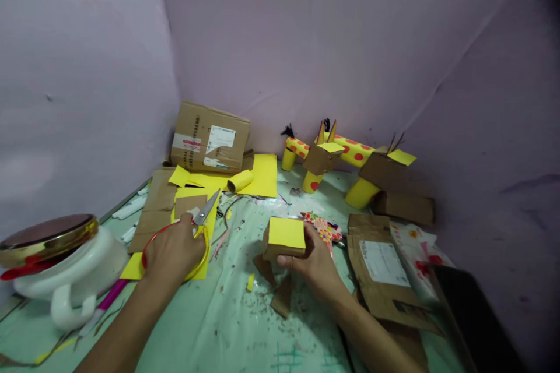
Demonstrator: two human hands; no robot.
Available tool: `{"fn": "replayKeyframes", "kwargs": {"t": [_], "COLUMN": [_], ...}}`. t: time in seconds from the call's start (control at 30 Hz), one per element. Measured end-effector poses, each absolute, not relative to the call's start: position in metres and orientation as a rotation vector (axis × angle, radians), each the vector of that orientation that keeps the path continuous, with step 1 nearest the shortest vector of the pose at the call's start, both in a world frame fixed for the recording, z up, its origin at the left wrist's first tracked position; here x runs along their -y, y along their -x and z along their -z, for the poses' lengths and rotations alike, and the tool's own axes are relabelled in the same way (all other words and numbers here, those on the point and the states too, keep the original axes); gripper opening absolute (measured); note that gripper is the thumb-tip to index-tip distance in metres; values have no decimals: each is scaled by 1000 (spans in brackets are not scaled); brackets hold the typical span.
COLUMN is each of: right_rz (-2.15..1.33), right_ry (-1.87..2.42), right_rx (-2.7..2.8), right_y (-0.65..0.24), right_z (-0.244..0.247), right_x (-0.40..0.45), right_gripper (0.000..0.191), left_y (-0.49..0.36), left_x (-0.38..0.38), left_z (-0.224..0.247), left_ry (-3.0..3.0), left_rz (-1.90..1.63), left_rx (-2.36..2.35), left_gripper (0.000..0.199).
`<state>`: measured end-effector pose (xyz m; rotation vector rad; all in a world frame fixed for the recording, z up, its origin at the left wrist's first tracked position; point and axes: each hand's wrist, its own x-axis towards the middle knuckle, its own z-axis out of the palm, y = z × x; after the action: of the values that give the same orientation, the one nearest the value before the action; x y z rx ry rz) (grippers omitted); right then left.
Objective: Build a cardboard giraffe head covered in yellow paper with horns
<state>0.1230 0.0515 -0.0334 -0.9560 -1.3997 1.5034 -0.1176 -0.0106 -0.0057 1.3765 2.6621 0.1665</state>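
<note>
My left hand point(175, 247) is closed on scissors point(205, 210) with red and yellow handles, their blades pointing up and right over a small cardboard square point(189, 206) and yellow paper. In my right hand point(312, 259) is a small cardboard box point(272, 247) with a yellow paper square point(286, 233) on its top; the fingers grip its right side. Cardboard scraps point(282, 297) and a small yellow strip point(250, 282) lie below the box.
A large cardboard box point(210, 137) leans at the back left, near a yellow tube point(240, 181). Two spotted yellow animal figures point(324, 157) stand at the back right. A white lidded pot point(70, 268) is at left; flattened cardboard point(380, 268) and a dark object point(475, 320) are at right.
</note>
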Motion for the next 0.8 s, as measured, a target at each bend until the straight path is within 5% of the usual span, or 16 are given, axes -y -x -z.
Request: {"fn": "replayKeyframes", "kwargs": {"t": [0.27, 0.37, 0.47, 0.67, 0.8], "right_rz": [-1570, -1491, -1436, -1624, -1822], "right_ry": [861, 834, 817, 723, 680], "right_rx": [1495, 1515, 1545, 1592, 1447], "right_y": [-115, -114, -114, -124, -134], "right_z": [44, 48, 48, 37, 30], "right_x": [-39, -39, -37, -45, -57], "right_gripper": [61, 65, 67, 78, 66], "left_y": [101, 75, 49, 33, 32], "left_x": [19, 22, 22, 16, 14], "left_z": [-21, -22, -8, 11, 8], "left_ry": [-1565, -1604, -1492, -1389, -1425], "left_rz": [-192, -675, -757, -856, -949], "left_rx": [-2635, -2138, -1741, -1771, -1748], "left_gripper": [53, 64, 72, 59, 52]}}
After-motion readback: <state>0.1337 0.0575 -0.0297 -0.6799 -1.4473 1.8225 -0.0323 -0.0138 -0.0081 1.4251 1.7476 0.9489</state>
